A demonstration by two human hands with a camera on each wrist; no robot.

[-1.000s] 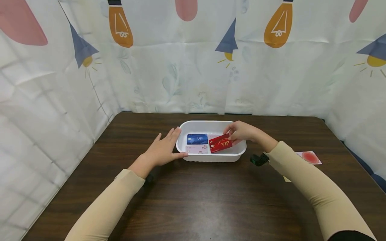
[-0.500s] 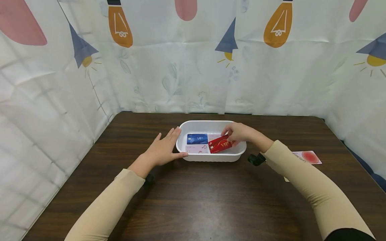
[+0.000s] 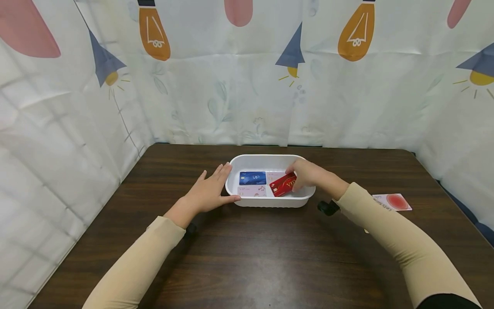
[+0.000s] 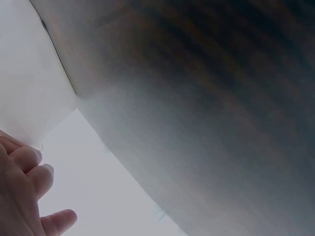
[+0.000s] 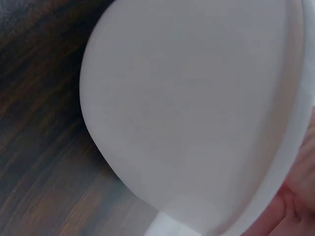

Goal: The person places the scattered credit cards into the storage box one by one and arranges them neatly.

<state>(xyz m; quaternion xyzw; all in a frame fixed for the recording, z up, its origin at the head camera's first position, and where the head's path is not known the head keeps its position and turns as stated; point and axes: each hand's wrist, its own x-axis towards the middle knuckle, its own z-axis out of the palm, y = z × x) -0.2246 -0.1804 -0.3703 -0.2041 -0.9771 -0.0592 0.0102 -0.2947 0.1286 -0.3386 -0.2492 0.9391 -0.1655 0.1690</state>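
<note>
A white oval plastic basin (image 3: 270,202) stands on the dark wooden table, with several VIP cards in it. My left hand (image 3: 207,191) rests at its left rim, fingers stretched out and thumb along the front edge. Over the right side of the basin, my right hand (image 3: 310,175) pinches a red VIP card (image 3: 282,184), which lies slanted and partly hidden by the fingers. A blue VIP card (image 3: 252,178) is at the back left inside, a pale pink card (image 3: 252,191) in front of it. Another pink card (image 3: 274,175) shows partly behind the red one.
On the right of the table (image 3: 247,257) lies a pink card with a red circle (image 3: 397,201), partly covered by my right sleeve. A small edge of a yellowish item (image 3: 366,231) shows beside that sleeve. A printed white curtain (image 3: 247,94) hangs behind the table.
My right hand has lowered slightly into the basin with the red card, and its fingers now cover more of that card. The left hand stays in place.
</note>
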